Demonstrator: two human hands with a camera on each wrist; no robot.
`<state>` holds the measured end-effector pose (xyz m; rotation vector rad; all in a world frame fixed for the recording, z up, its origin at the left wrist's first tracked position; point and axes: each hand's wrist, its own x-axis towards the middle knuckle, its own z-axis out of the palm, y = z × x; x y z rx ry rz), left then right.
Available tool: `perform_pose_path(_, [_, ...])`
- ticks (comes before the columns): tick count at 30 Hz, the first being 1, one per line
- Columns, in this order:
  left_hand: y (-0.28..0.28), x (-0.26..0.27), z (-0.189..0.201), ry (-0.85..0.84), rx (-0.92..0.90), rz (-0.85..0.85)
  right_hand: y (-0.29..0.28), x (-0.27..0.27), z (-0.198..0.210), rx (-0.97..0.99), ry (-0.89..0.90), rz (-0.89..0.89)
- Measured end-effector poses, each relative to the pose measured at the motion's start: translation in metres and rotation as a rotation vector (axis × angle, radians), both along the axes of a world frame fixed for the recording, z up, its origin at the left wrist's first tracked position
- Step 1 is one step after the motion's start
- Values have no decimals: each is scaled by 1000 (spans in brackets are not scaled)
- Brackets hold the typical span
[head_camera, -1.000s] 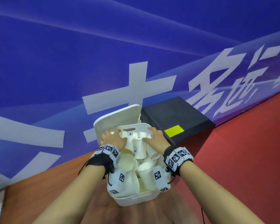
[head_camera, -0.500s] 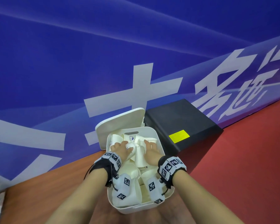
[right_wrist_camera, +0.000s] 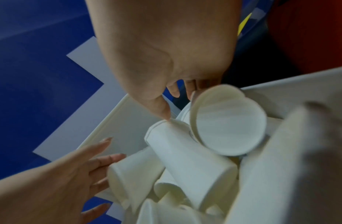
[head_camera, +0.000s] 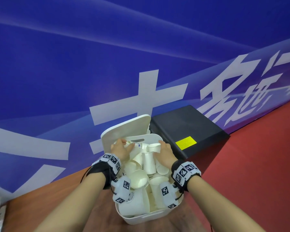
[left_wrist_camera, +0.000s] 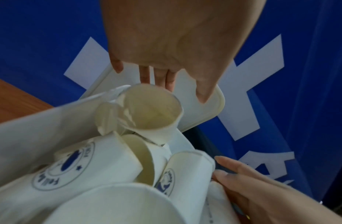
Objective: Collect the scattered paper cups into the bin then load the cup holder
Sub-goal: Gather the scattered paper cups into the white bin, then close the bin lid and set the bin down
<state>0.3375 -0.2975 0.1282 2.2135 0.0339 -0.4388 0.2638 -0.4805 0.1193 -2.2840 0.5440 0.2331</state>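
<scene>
A white plastic bin (head_camera: 146, 218) sits at the wooden table's corner, piled with several white paper cups (head_camera: 137, 179), some bearing a blue round logo (left_wrist_camera: 70, 163). Both my hands reach over the bin's far end. My left hand (head_camera: 124, 145) has its fingers spread, their tips touching the rim of a tilted cup (left_wrist_camera: 153, 109). My right hand (head_camera: 161, 145) lies on the pile at the far right. Its thumb touches one cup's rim (right_wrist_camera: 166, 121), and its fingers lie behind another cup (right_wrist_camera: 227, 122). Neither hand plainly grips a cup.
The bin's white lid (head_camera: 124, 129) leans behind it against a blue banner wall (head_camera: 107, 64). A black box (head_camera: 187, 129) with a yellow label stands to the right on the red floor (head_camera: 258, 164). The wooden tabletop (head_camera: 48, 198) stretches to the left.
My hands came back from the bin's far rim onto the cups, close together. Now they have spread apart again over the far end. The cups under them have shifted.
</scene>
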Motion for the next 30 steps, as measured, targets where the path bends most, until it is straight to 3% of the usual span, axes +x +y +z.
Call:
perform_pose_path(8, [14, 18, 22, -31, -307, 46, 7, 14, 17, -42, -131, -21])
perform_pose_path(14, [17, 29, 36, 362, -903, 477, 10, 17, 16, -86, -257, -103])
perform_pose_path(16, [16, 28, 40, 402, -1026, 546, 10, 18, 18, -73, -262, -113])
perform_pose_path(24, [24, 24, 54, 618, -1287, 576, 11, 23, 26, 14, -302, -139])
perform_pose_path(30, [37, 9, 73, 677, -1152, 456, 16, 28, 21, 208, -260, -244])
